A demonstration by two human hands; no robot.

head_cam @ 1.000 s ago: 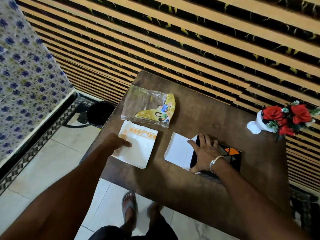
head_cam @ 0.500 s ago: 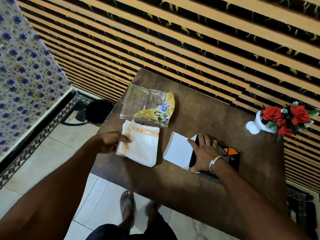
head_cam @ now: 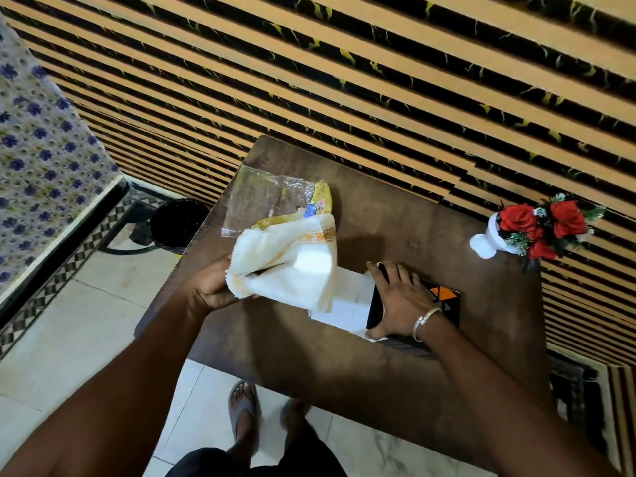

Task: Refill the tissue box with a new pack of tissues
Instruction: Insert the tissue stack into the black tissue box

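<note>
My left hand grips a white stack of tissues with an orange printed border, lifted off the brown table and drooping to the right. Its far end hangs over the white open flap of the black tissue box, which has orange triangles on top. My right hand lies flat on the box's left end, fingers spread, pressing it down. The empty clear and yellow plastic wrapper lies on the table behind the tissues.
A white vase with red roses stands at the table's right back corner. A striped wall runs behind the table. A black bin sits on the tiled floor left of the table. My sandalled feet are under the near edge.
My left hand has picked the tissue stack up off the table and carried it right, toward the box's open flap. My right hand stays on the box.
</note>
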